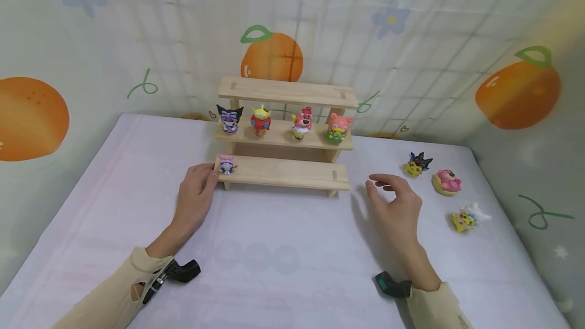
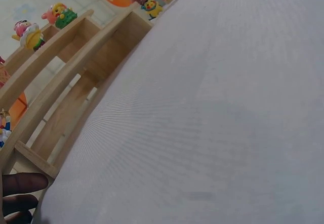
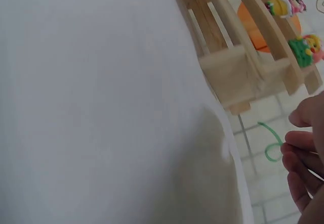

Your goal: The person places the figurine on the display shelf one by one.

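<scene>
While your left hand [image 1: 196, 192] touches the left end of the wooden shelf's [image 1: 283, 172] bottom tier, can't tell whether its fingers grip it. Small purple-and-white figurine [image 1: 226, 165] stands on that same tier, at the shelf's left end. Your right hand [image 1: 397, 207] hovers near the shelf's right end, fingers loosely bent, holding nothing. On the shelf's middle tier, left to right: black-eared figurine [image 1: 230, 121], red figurine [image 1: 260, 122], pink figurine [image 1: 302, 125], salmon-and-green figurine [image 1: 338, 128]. Well right of the shelf, past your right hand: dark-topped yellow figurine [image 1: 414, 167], pink-and-yellow figurine [image 1: 449, 182], white-topped yellow figurine [image 1: 465, 221]. Orange-print backdrop [image 1: 192, 39] behind the shelf, white tabletop [image 1: 274, 288] under it.
</scene>
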A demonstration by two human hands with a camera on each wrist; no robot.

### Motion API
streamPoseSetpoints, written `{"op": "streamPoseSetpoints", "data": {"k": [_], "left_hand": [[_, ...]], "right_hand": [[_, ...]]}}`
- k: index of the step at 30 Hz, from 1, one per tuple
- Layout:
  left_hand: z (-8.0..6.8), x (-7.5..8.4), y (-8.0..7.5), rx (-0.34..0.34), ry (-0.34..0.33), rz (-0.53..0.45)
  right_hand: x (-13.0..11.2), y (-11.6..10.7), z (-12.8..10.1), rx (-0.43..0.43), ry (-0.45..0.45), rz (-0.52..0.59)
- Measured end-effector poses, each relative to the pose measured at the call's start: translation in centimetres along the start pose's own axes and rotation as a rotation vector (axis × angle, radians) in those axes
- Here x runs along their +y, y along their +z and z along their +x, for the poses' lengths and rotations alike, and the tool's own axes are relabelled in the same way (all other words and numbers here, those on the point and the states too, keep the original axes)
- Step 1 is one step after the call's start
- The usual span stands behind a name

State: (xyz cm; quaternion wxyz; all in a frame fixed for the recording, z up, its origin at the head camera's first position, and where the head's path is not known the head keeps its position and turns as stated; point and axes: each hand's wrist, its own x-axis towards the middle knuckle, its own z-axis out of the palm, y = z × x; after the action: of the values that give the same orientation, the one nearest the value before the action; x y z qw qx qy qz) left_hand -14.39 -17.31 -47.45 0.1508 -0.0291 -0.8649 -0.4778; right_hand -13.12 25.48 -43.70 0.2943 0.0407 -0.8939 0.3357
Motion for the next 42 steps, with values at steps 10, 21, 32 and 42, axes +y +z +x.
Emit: {"op": "streamPoseSetpoints", "data": {"k": [10, 21, 32, 42], "left_hand": [[0.0, 0.3, 0.2, -0.008, 0.009, 0.001], [0.1, 0.5, 0.6, -0.013, 0.02, 0.0], [0.1, 0.3, 0.3, -0.008, 0.031, 0.014], [-0.1, -0.1, 0.0, 0.0, 0.028, 0.013]], "right_hand": [[1.2, -3.8, -0.9, 0.053, 0.063, -0.052], [2.8, -6.8, -0.6, 0.101, 0.15, -0.077], [5.5, -9.9, -1.3, 0.16, 0.22, -0.199], [6.7, -11.5, -1.2, 0.25, 0.324, -0.24]]}}
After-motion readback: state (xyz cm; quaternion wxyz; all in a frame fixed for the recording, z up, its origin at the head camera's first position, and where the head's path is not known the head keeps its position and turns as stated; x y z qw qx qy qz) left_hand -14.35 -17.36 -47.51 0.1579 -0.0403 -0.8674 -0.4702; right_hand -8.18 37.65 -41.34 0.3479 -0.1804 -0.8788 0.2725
